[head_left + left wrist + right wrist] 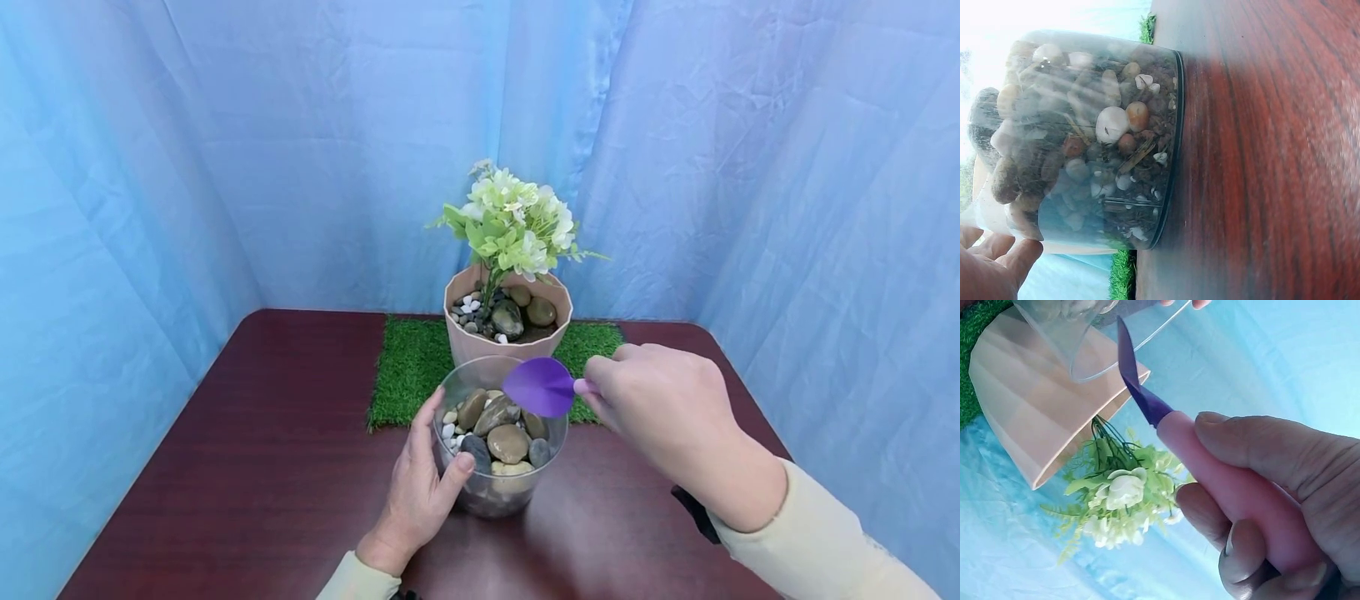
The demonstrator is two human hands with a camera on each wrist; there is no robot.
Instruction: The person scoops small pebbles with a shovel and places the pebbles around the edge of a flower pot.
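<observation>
In the head view a clear plastic container [491,492] full of stones stands on the table. My left hand [422,483] holds its left side, the thumb at the near rim. Fingertips [1025,259] touch the clear wall in the left wrist view, where pebbles and dark soil show through. My right hand [663,408] grips a small garden trowel by its pink handle [1229,487]. The purple trowel blade [542,388] hangs over the container's right rim, apart from the stones. Large brown and grey stones [508,443] lie on top inside, with white pebbles at the left.
Just behind the container stands a pale pink flowerpot [487,346] holding stones, dark soil and white-green flowers [517,218]. It rests on a green grass mat [411,367]. Blue curtains [360,150] hang round the dark red table [262,467].
</observation>
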